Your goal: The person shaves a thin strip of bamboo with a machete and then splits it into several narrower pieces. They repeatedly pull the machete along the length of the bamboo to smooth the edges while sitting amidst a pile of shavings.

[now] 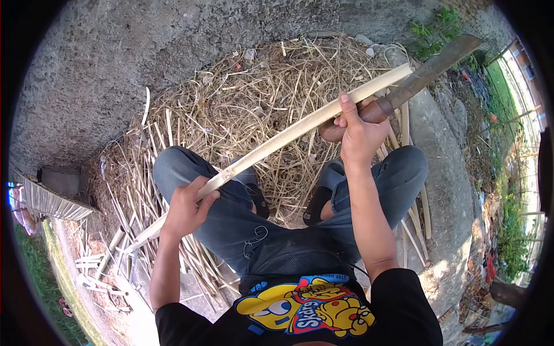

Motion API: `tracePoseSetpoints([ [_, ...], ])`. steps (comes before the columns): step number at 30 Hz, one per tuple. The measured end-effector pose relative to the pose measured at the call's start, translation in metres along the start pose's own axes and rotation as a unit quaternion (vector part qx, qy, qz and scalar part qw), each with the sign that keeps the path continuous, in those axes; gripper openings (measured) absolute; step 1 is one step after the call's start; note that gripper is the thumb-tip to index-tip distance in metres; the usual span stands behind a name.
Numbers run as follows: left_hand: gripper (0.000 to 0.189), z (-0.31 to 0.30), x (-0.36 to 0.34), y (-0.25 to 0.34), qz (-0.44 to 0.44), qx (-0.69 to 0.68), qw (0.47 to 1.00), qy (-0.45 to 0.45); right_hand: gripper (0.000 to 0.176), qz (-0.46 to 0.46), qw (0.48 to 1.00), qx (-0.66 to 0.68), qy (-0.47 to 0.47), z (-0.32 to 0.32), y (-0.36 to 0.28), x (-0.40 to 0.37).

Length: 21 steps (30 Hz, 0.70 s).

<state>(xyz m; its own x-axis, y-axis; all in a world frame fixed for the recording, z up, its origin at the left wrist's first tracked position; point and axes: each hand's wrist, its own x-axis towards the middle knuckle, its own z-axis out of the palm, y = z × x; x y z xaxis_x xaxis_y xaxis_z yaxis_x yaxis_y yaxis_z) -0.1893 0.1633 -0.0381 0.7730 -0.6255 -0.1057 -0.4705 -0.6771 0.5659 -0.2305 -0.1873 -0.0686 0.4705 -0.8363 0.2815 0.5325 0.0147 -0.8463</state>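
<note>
A long pale bamboo strip [288, 134] runs diagonally across my lap, from lower left to upper right. My left hand [188, 209] grips it near the left knee, fingers wrapped round it. Close to the strip's upper end, my right hand [365, 137] is closed round the brown wooden handle of a machete [433, 70], its thumb lying on the strip. The dark, broad blade points up and right, beside the strip's end. Part of the handle is hidden by the fingers.
Shavings [277, 98] cover the ground between my feet and the grey wall [138, 52]. Several bamboo strips [202, 265] lie beside my left leg, with others beyond my right knee. A slatted bamboo panel [49, 199] stands at far left. Greenery grows at right.
</note>
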Motion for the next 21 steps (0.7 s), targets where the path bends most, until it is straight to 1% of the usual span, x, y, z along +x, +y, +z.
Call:
tracePoseSetpoints([
  [1, 0.017, 0.001, -0.001, 0.001, -0.003, -0.001, 1.0, 0.006, 0.024, 0.012, 0.999, -0.031, -0.013, 0.001, 0.0, -0.002],
  [2, 0.016, 0.002, 0.0, 0.005, -0.032, -0.048, 0.998, 0.008, 0.023, 0.022, 0.998, -0.059, -0.027, 0.004, 0.0, -0.004],
  [3, 0.016, 0.001, 0.003, 0.009, -0.058, -0.094, 0.994, 0.014, 0.023, 0.018, 0.998, -0.05, -0.035, 0.006, -0.003, -0.006],
  [4, 0.016, 0.0, 0.012, 0.01, -0.055, -0.09, 0.994, 0.03, 0.025, 0.051, 0.993, -0.084, -0.065, 0.007, -0.007, -0.008],
  [5, 0.014, 0.0, 0.015, 0.011, -0.025, -0.074, 0.996, 0.051, 0.032, 0.092, 0.984, -0.124, -0.091, 0.004, -0.01, -0.016],
  [6, 0.014, 0.002, 0.017, 0.013, 0.004, -0.058, 0.996, 0.068, 0.032, 0.094, 0.984, -0.121, -0.094, 0.0, -0.01, -0.023],
  [8, 0.017, 0.004, 0.027, 0.017, 0.001, -0.051, 0.995, 0.081, 0.042, 0.112, 0.948, -0.192, -0.227, -0.007, -0.006, -0.031],
  [9, 0.02, 0.006, 0.031, 0.02, -0.001, -0.047, 0.995, 0.088, 0.042, 0.111, 0.948, -0.194, -0.228, -0.01, -0.004, -0.037],
  [10, 0.02, 0.008, 0.036, 0.025, 0.002, -0.05, 0.995, 0.091, 0.043, 0.04, 0.92, -0.272, -0.278, -0.01, -0.002, -0.041],
  [11, 0.023, 0.011, 0.042, 0.03, -0.018, -0.059, 0.993, 0.105, 0.044, -0.032, 0.88, -0.347, -0.323, -0.01, 0.0, -0.044],
  [12, 0.025, 0.014, 0.044, 0.033, -0.042, -0.069, 0.99, 0.114, 0.04, -0.028, 0.864, -0.362, -0.349, -0.013, -0.001, -0.051],
  [13, 0.025, 0.018, 0.048, 0.034, -0.039, -0.073, 0.99, 0.115, 0.037, -0.028, 0.848, -0.375, -0.374, -0.012, -0.001, -0.055],
  [14, 0.027, 0.024, 0.05, 0.034, -0.042, -0.057, 0.989, 0.131, 0.037, -0.061, 0.821, -0.415, -0.387, -0.011, -0.002, -0.06],
  [17, 0.029, 0.039, 0.052, 0.029, -0.047, -0.039, 0.987, 0.151, 0.045, -0.09, 0.768, -0.45, -0.447, -0.015, 0.001, -0.07],
  [18, 0.029, 0.042, 0.051, 0.027, -0.045, -0.032, 0.986, 0.158, 0.045, -0.089, 0.766, -0.453, -0.447, -0.015, 0.0, -0.071],
  [20, 0.029, 0.043, 0.051, 0.027, -0.045, -0.046, 0.985, 0.162, 0.049, -0.113, 0.737, -0.474, -0.468, -0.014, -0.002, -0.069],
  [21, 0.029, 0.044, 0.05, 0.028, -0.048, -0.058, 0.983, 0.165, 0.049, -0.112, 0.736, -0.477, -0.468, -0.014, -0.004, -0.068],
])
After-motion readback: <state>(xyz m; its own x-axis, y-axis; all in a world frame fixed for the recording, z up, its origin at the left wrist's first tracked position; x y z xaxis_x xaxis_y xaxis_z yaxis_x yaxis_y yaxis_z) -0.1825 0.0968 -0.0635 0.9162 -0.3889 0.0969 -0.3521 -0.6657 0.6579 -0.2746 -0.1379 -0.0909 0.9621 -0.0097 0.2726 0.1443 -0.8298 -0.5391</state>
